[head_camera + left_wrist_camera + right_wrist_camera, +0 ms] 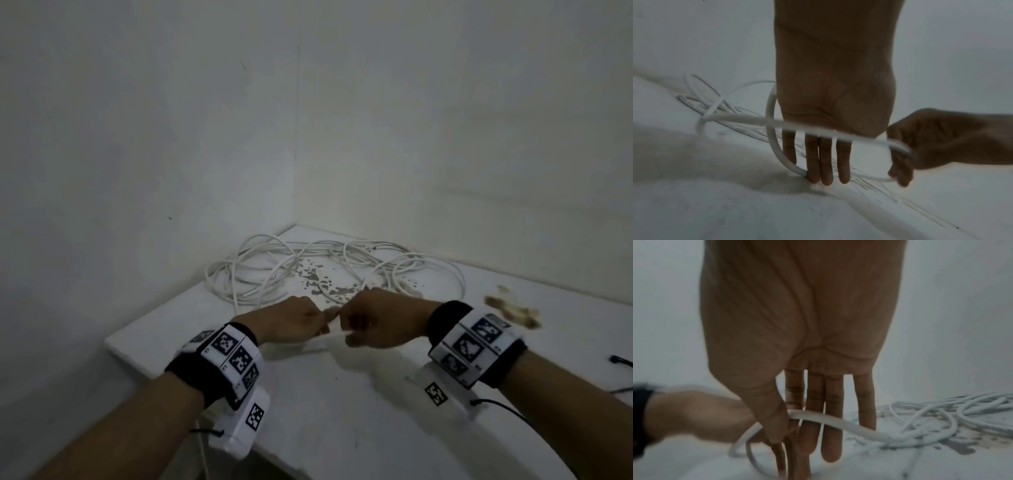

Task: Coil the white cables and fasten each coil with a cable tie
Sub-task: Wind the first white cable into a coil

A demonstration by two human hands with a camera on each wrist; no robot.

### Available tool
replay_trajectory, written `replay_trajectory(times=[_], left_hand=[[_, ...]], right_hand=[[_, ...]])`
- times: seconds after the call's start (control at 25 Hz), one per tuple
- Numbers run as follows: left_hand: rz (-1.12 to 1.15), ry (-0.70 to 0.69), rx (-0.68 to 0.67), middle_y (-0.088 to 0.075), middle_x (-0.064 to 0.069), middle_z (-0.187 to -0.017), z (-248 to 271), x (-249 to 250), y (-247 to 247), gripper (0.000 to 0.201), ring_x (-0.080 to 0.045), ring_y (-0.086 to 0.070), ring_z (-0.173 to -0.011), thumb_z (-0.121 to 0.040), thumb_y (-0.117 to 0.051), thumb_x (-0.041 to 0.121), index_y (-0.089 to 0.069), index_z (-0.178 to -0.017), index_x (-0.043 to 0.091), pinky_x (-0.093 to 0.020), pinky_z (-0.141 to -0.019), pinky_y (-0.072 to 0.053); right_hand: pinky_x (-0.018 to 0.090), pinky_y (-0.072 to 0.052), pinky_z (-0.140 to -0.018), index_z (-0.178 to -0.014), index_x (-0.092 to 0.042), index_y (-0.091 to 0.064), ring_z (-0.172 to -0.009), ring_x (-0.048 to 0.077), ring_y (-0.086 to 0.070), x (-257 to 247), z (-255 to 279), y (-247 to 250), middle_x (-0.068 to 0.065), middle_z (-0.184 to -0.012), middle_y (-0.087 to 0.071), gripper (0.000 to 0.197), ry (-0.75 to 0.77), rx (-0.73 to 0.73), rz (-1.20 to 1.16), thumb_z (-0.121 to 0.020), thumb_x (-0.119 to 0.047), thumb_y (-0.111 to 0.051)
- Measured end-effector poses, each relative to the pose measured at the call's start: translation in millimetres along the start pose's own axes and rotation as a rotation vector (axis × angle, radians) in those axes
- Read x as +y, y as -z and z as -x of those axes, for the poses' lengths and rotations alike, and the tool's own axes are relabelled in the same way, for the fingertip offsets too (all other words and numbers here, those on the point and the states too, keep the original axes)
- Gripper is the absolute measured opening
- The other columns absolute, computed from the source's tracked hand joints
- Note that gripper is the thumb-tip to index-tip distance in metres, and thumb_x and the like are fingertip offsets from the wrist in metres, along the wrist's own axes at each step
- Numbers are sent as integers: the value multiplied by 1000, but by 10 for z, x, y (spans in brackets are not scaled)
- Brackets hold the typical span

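A loose tangle of white cables [308, 270] lies in the back corner of the white table [342, 411]. My two hands meet in front of it, over the table. One strand of white cable [748, 119] runs across my left hand [812, 154] and loops round its four straight, downward-pointing fingers. In the head view the left thumb [322, 313] presses on the strand. My right hand [380, 318] pinches the same strand [838, 421] between thumb and index finger, close beside the left hand. The strand trails back into the tangle [941, 418]. I see no cable tie on the coil.
Walls close the table in at the back and left. Dark stains [318, 277] spot the surface under the tangle. A small brownish heap [513, 311] lies at the right, and thin black pieces [620, 359] near the right edge. The table's front edge is close to my forearms.
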State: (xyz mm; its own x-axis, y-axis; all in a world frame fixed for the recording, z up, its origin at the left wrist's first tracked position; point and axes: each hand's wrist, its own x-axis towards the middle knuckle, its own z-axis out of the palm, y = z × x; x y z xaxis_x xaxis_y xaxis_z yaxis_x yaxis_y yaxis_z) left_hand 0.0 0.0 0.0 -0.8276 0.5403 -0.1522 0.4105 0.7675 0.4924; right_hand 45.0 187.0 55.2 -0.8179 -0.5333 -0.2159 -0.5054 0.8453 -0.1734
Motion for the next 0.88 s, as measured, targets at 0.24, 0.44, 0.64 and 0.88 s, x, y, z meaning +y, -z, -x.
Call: replay_trajectory(times=[0.24, 0.44, 0.64, 0.88], left_hand=[[559, -57, 135, -74, -15, -79, -32, 226, 157, 113, -27, -72, -77, -68, -3, 95, -77, -83, 11, -43, -86, -53], [677, -146, 246, -70, -18, -71, -113, 395, 182, 103, -28, -69, -64, -56, -43, 97, -74, -81, 2, -36, -65, -57], [302, -168, 226, -71, -7, -63, -349, 568, 136, 40, -18, -70, -61, -80, -74, 51, -69, -63, 15, -25, -58, -55], [145, -16, 92, -72, -2, -67, -544, 706, 128, 61, -14, -70, -63, -95, -44, 60, -72, -76, 9, -24, -57, -51]], right_hand=[[19, -43, -56, -81, -20, -68, -52, 2, -52, 278, 635, 876, -13, -54, -59, 14, -105, 435, -208, -91, -30, -70], [36, -58, -70, -86, -5, -69, -64, 19, -58, 510, 1203, 1469, 11, -72, -61, 16, -249, 750, -352, -89, -19, -73], [25, -48, -50, -81, -9, -69, -57, 16, -50, 497, 1470, 1862, 9, -68, -57, 12, -321, 895, -308, -87, -18, -75], [27, -40, -49, -71, -17, -67, -53, 18, -46, 561, 1729, 2130, 3, -63, -52, 13, -359, 1205, -415, -82, -18, -75]])
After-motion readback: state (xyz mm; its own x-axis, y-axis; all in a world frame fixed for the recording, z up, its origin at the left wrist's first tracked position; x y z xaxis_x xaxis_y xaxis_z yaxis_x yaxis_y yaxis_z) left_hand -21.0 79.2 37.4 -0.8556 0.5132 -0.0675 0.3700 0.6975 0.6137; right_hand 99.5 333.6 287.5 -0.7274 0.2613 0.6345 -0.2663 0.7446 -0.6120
